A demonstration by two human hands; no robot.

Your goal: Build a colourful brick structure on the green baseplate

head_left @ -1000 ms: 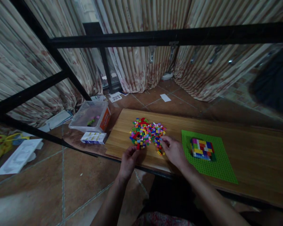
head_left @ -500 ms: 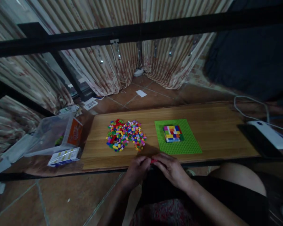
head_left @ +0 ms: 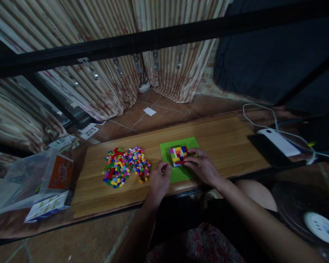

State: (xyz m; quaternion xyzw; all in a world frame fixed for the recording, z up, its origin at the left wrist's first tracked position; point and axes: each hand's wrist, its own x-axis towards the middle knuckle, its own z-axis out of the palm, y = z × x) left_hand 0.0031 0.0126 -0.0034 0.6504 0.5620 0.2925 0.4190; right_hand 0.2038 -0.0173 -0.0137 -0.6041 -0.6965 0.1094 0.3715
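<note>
A multicoloured block of toy bricks (head_left: 178,155) sits on a green studded baseplate (head_left: 191,143). My right hand (head_left: 204,168) reaches in from its right side, the index finger along the far right corner and the thumb at the near right edge. A small red brick (head_left: 184,160) shows at the right thumb tip, against the block. Just left of the block's near corner, my left hand (head_left: 160,179) hovers over the baseplate's left edge with its fingers curled together. Whatever lies inside those fingers is hidden. Left of that hand lies a pile of loose coloured bricks (head_left: 123,164).
The wooden board (head_left: 98,197) carries the pile and baseplate. At the left stand a clear plastic bin (head_left: 24,179) with an orange label and a white-blue box (head_left: 48,206). On the right lies a white device (head_left: 278,141) with a cable (head_left: 259,106). A black bar (head_left: 120,47) crosses behind.
Both hands have moved forward from the board's near edge to the brick block and come apart. The red brick, earlier between both hands, is now at the right fingers. The view has shifted right.
</note>
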